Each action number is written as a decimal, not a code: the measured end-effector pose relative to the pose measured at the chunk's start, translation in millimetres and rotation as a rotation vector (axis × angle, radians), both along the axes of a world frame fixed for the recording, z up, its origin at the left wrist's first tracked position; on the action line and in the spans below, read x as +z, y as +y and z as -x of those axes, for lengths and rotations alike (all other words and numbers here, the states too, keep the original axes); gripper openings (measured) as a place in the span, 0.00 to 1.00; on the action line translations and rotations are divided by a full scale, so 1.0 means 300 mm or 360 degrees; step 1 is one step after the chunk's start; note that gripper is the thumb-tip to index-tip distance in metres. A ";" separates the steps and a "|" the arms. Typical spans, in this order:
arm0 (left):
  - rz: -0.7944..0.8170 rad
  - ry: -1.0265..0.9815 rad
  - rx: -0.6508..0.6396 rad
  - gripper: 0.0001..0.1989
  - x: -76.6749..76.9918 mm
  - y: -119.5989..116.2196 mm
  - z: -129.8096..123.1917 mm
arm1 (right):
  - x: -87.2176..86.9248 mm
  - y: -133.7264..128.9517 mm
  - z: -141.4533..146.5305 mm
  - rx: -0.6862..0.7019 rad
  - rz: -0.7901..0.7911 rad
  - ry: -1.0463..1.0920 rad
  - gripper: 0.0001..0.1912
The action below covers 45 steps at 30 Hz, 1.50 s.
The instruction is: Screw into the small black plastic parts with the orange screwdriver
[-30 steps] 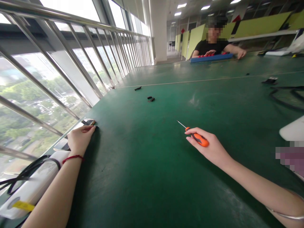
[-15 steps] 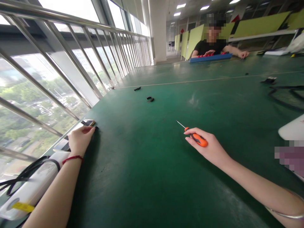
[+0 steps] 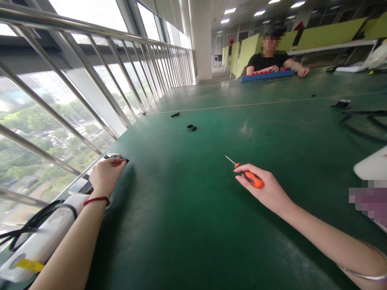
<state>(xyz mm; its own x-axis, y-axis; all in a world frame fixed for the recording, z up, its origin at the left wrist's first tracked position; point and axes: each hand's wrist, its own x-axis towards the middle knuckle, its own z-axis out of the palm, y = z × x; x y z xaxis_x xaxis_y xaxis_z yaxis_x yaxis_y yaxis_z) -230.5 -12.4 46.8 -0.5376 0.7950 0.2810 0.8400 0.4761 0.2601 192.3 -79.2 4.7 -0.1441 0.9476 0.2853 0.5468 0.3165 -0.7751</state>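
My left hand [image 3: 107,173] pinches a small black piece [image 3: 126,160] between thumb and fingertips, near the table's left edge. The piece is mostly covered by the fingers, so its kind does not show. Just behind that hand lies a flat, shiny, phone-like object [image 3: 81,187], partly hidden. On the right, my right hand [image 3: 266,183] is closed around a screwdriver [image 3: 254,179] with an orange and black handle. Its thin metal shaft points away and to the left over the green table [image 3: 181,209]. Several small black pieces [image 3: 192,127] lie farther off on the tabletop.
A metal railing [image 3: 121,92] runs along the left edge. A white box-like object [image 3: 39,237] with black cables sits at lower left. At right are a white object [image 3: 373,165] and a black cable [image 3: 356,123]. Across the table a person [image 3: 269,60] sits behind a blue tray [image 3: 267,75].
My left hand has moved slightly right, away from the table edge, with the small black piece in its fingertips. My right hand and the screwdriver have hardly moved. The person opposite has shifted their hands slightly.
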 end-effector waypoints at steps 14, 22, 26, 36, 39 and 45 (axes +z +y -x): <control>0.0080 -0.0246 -0.1962 0.08 -0.067 -0.051 -0.784 | -0.012 -0.005 -0.006 -0.0018 -0.0323 -0.0291 0.16; -0.0089 -0.0459 -0.1972 0.07 -0.143 -0.038 -0.809 | -0.019 0.012 -0.009 -0.0080 -0.0388 -0.0645 0.16; -0.0090 -0.0554 -0.1970 0.07 -0.154 -0.035 -0.804 | -0.018 0.015 -0.004 -0.0086 -0.0387 -0.0788 0.16; -0.0053 -0.0579 -0.1945 0.08 -0.144 -0.034 -0.808 | -0.022 0.018 0.001 -0.0105 -0.0352 -0.0844 0.17; -0.0069 -0.0568 -0.1925 0.07 -0.143 -0.033 -0.809 | -0.021 0.017 0.004 -0.0098 -0.0368 -0.0865 0.18; -0.0088 -0.0566 -0.1940 0.06 -0.142 -0.036 -0.808 | -0.023 0.014 0.005 -0.0101 -0.0360 -0.0903 0.19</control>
<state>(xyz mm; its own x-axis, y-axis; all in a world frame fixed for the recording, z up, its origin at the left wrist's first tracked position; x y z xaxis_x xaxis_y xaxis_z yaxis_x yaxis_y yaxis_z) 12.0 -23.3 4.3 0.4789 0.8172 0.3208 0.6041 -0.5719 0.5549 190.7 -74.9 -2.2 -0.2775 0.8843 0.3755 0.8778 0.3922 -0.2751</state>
